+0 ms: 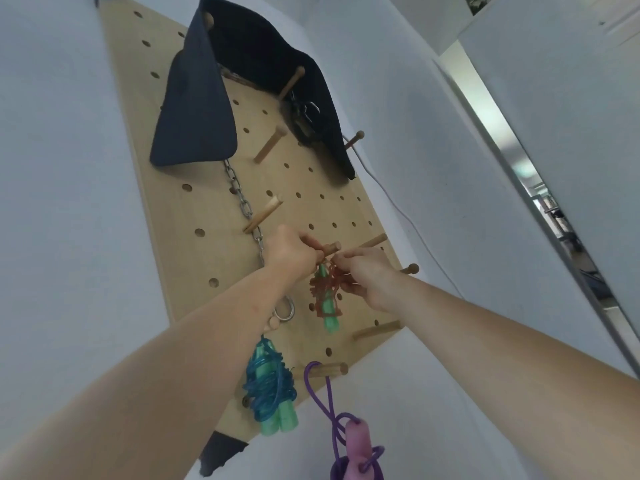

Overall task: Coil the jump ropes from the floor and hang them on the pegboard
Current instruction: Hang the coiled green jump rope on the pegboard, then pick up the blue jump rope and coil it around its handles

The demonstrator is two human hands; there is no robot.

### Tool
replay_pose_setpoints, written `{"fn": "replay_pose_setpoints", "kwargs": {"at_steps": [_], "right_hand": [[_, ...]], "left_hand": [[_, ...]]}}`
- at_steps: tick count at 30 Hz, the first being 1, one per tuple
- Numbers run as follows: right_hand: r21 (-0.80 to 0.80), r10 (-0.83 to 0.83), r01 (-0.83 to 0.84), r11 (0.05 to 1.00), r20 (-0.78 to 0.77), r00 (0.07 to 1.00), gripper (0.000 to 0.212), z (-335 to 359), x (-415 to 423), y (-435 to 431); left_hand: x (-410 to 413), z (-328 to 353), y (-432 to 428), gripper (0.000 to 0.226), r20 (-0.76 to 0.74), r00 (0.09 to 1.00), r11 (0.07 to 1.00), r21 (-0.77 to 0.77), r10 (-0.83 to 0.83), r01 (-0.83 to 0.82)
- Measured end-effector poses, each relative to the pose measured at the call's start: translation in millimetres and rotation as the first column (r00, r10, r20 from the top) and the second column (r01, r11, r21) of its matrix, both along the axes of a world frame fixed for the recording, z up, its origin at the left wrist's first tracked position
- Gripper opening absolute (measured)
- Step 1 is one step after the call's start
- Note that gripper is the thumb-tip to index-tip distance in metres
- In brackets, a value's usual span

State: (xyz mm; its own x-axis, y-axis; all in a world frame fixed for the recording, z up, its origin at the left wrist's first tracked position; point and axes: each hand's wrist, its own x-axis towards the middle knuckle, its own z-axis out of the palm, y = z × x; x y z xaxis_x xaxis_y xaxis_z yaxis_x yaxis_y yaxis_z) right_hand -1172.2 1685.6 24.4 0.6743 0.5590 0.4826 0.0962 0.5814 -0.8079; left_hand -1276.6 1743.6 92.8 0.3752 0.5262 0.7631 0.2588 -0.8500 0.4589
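On the pale wooden pegboard [194, 216] fixed to the wall, a blue coiled jump rope [268, 386] with green handles hangs low on the left, below a steel chain [242, 199]. The left hand [289, 254] has its fingers curled at a short wooden peg [330, 248], pinching the top of a red coiled jump rope [323, 289] that dangles from it. The right hand [367, 278] grips the red strands just beside it. A purple jump rope [329, 400] with a pink handle hangs from a lower peg.
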Motion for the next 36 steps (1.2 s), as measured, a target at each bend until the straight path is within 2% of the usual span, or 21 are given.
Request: {"fn": "replay_pose_setpoints", "kwargs": {"at_steps": [4,7,11,16,20,25,30,36], "right_hand": [[-0.034,-0.018,0.022,0.999,0.131,0.991,0.013,-10.5,4.6,-9.6],[-0.068,-0.081,0.094,0.993,0.172,0.982,0.013,-23.8,11.8,-26.0],[-0.097,-0.166,0.197,0.976,0.265,0.950,0.009,-47.7,14.6,-61.5],[-0.088,-0.242,0.323,0.942,0.486,0.840,0.006,-84.8,1.6,-112.3],[-0.079,-0.279,0.406,0.911,0.607,0.744,0.008,-118.5,-6.0,-145.2],[-0.130,-0.270,0.449,0.884,0.641,0.718,0.013,-178.7,-7.0,-180.5],[-0.231,-0.252,0.473,0.850,0.611,0.751,0.017,-267.1,1.8,-207.1],[-0.542,-0.167,0.497,0.678,0.544,0.822,0.018,-422.0,41.7,-220.6]], "left_hand": [[-14.8,5.7,-4.3,0.007,-0.080,0.994,0.996,-0.046,-0.075,0.071],[-35.4,7.8,-11.2,0.013,-0.115,0.984,0.991,-0.036,-0.132,0.129],[-70.8,-4.0,-28.2,0.022,-0.285,0.931,0.967,0.048,-0.226,0.249],[-101.7,-47.9,-59.4,0.021,-0.440,0.870,0.870,0.313,-0.222,0.380],[-106.9,-107.0,-77.4,0.020,-0.501,0.824,0.812,0.346,-0.263,0.470],[-90.8,-205.7,-90.3,0.018,-0.600,0.719,0.786,0.228,-0.351,0.574],[-57.5,-317.6,-101.2,0.018,-0.599,0.603,0.781,-0.062,-0.528,0.622],[0.0,-463.2,-105.4,0.018,-0.607,0.501,0.775,-0.356,-0.616,0.522]]}}
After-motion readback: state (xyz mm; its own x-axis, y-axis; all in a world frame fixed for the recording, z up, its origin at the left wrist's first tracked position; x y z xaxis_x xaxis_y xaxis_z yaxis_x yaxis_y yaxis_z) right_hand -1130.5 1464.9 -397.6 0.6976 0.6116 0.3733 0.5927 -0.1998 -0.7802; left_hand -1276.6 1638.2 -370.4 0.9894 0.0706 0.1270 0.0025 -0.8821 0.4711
